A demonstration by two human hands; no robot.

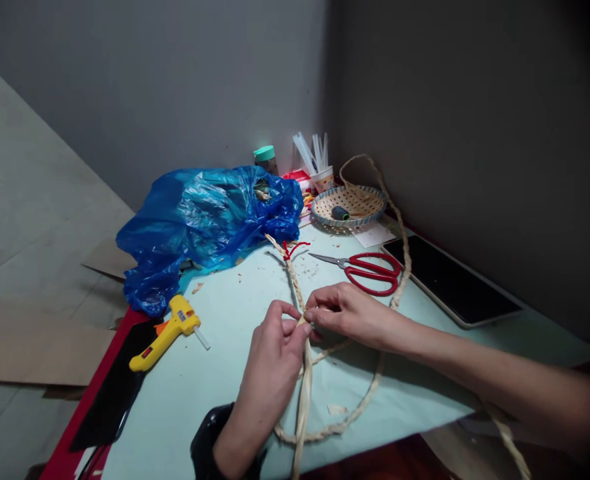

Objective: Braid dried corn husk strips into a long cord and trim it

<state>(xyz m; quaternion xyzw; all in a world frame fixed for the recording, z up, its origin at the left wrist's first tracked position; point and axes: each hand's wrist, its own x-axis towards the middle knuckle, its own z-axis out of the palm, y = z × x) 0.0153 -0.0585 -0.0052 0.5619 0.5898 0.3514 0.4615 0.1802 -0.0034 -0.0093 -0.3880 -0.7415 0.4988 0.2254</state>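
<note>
My left hand [279, 347] and my right hand [337, 310] meet at the middle of the table, fingertips pinched on a pale, straw-coloured braid [295, 279]. Red string [287, 251] is tied round the braid's far end, with its loose ends sticking out. Below my fingers, flat unbraided strands [302, 400] run toward me over the table edge. A long twisted cord [359, 410] of the same fibre loops under my right forearm and up to the basket. Just beyond my right hand lie red-handled scissors [375, 270], blades pointing left.
A blue plastic bag [199, 213] fills the back left, with a yellow glue gun [167, 333] nearer me. At the back stand a green-lidded jar [265, 159], a cup [325, 180] of translucent sticks and a woven basket [319, 212] holding a dark spool [340, 213]. A tablet [455, 280] lies right.
</note>
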